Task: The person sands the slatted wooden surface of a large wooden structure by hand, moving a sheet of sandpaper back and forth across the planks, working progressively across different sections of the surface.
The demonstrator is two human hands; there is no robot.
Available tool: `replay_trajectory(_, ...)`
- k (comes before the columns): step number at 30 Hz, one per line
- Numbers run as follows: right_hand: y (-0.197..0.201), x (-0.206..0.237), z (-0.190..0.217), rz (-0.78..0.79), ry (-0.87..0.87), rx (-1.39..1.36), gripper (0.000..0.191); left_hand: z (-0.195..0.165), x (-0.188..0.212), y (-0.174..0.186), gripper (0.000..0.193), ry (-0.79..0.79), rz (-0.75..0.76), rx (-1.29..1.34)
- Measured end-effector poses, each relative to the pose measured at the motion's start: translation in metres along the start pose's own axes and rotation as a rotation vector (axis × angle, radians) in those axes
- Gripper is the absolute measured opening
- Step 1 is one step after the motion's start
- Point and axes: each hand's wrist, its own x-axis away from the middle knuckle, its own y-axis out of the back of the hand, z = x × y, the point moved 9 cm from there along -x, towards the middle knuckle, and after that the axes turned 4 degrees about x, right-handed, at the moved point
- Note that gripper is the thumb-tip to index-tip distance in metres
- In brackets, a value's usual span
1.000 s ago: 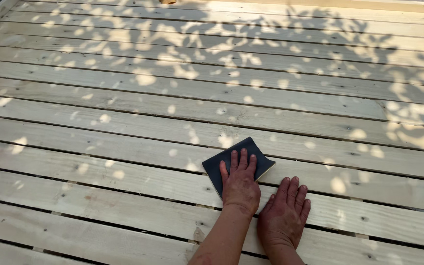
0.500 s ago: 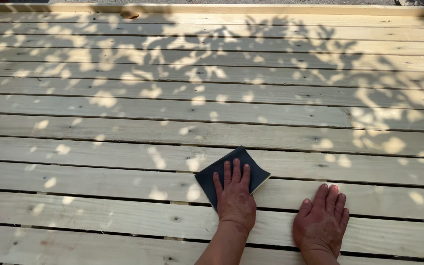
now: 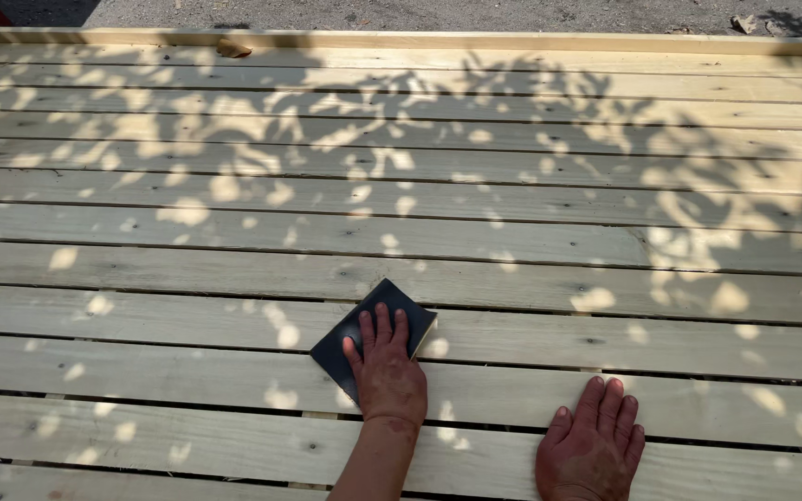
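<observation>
- Our left hand (image 3: 385, 371) lies flat, palm down, on a dark sanding block (image 3: 371, 336). The fingers are stretched out and pressed on top of it rather than curled around it, so this is a press, not a clasp.
- The sanding block sits under and just ahead of that hand. It is turned cornerwise, with one corner pointing away from us, and its far half shows beyond the fingertips. A pale edge shows along its right side.
- The block rests on a board of the wooden deck (image 3: 141, 278), and the gap between two boards runs under it.
- Our right hand (image 3: 592, 445) is well apart to the right of the left one and a little nearer to us. It is open and empty, fingers together, palm flat on a deck board.
- Both wrists come in from the lower edge of the view; the left forearm shows more of its length than the right.
- Ahead of both hands the pale boards run side to side, dappled with leaf shade (image 3: 512, 121) and spots of sun.
- At the far end of the deck, beyond the hands, a raised wooden edge board (image 3: 420, 40) runs across. A small brown scrap (image 3: 232, 48) lies against it, far off to the left.
- Past that edge we see grey gravel ground (image 3: 420, 11).
</observation>
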Motion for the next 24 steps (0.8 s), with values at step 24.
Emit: replay_trajectory(24, -0.002, 0.004, -0.004, -0.109, 0.017, -0.03, 0.07, -0.063, 0.013, -0.045, 0.062, -0.404, 0.2, 0.088)
